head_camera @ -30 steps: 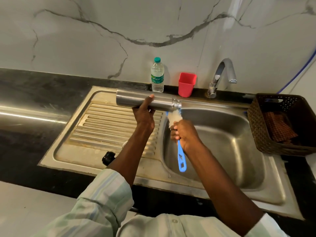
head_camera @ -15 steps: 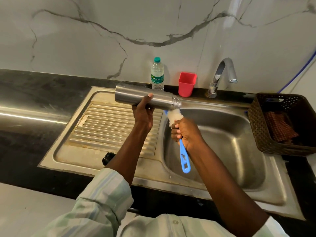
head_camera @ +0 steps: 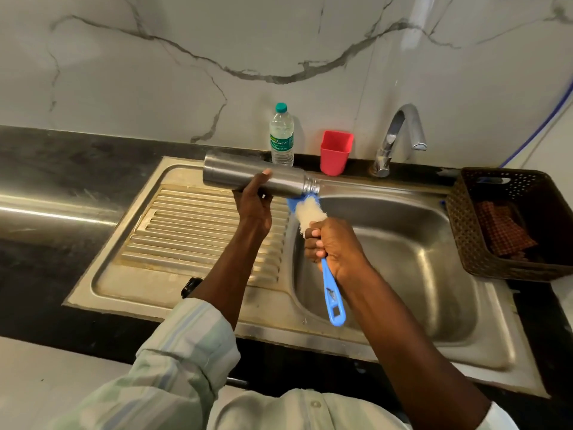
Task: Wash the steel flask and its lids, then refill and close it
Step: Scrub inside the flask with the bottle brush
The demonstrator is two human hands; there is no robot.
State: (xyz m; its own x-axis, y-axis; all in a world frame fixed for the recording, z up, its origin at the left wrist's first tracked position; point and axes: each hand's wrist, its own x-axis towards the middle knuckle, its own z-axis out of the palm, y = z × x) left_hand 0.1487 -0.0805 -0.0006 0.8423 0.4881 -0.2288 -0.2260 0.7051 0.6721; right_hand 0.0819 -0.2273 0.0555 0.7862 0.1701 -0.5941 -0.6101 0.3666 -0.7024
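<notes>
Marble wall and a dark counter (head_camera: 62, 181) frame the steel sink (head_camera: 403, 361). On its ribbed drainboard (head_camera: 192, 231) at left a small black thing (head_camera: 189, 287) peeks from behind our forearm; it may be one of the lids, though we cannot be sure.

Above the drainboard our left hand (head_camera: 252, 201) grips the flask (head_camera: 257, 178) round its middle, held level with its open threaded mouth pointing right over the basin. Behind it stand a bottle (head_camera: 281, 135) and a red cup (head_camera: 335, 152).

Just below the mouth, our right hand (head_camera: 333, 246) is clenched round the blue handle of the brush (head_camera: 310, 212), its white bristles touching or nearly touching the neck, not yet inside.

We judge the flask rigid, light while empty, and slick when wet, so the mid-body wrap suits it; a grip nearer the neck would steady it better against the brush's push.

Farther right are the tap (head_camera: 400, 135), not running, and a brown basket (head_camera: 508, 221) holding a checked cloth (head_camera: 502, 228).
</notes>
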